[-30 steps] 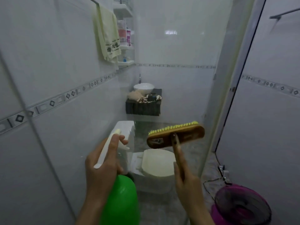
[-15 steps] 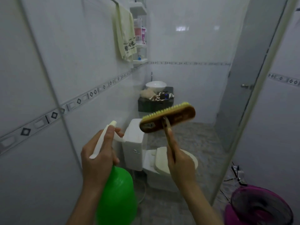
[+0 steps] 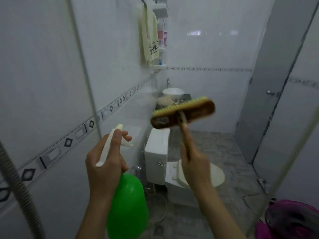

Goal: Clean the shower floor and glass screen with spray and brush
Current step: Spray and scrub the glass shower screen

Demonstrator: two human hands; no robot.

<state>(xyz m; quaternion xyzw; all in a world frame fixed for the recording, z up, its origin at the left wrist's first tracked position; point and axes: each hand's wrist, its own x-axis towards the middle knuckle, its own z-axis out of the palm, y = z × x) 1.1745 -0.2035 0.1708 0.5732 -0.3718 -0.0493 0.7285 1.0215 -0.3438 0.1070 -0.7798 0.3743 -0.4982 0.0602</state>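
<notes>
A narrow bathroom is seen, lined with white wall tiles (image 3: pixel 43 66) crossed by a patterned border strip, with a grey mottled floor (image 3: pixel 215 149) beyond. A green spray bottle (image 3: pixel 127 207) is held upright in the lower centre of the view, gripped at the neck by the left hand (image 3: pixel 107 166), which is closed around it; the index finger is laid over the pale trigger and the white nozzle is pointed up and away. To the right, a wooden brush (image 3: pixel 183 112) with yellow bristles is raised in the air, its handle clasped in the closed right hand (image 3: pixel 195 163), its head turned crosswise with the bristles facing away. The brush head is blurred. The glass screen (image 3: pixel 284 178) is seen just in front of the hands, its edge running diagonally at the right. Behind it, a white toilet (image 3: pixel 158 152) with its lid down is placed against the left wall. Further back, a white basin (image 3: pixel 173 94) is set on a dark surface. A pale towel (image 3: pixel 149 35) is hung on the left wall beside a corner shelf (image 3: pixel 160 11). A grey door (image 3: pixel 265 83) is noted at the right, and a pink object (image 3: pixel 291 221) at the lower right corner.
</notes>
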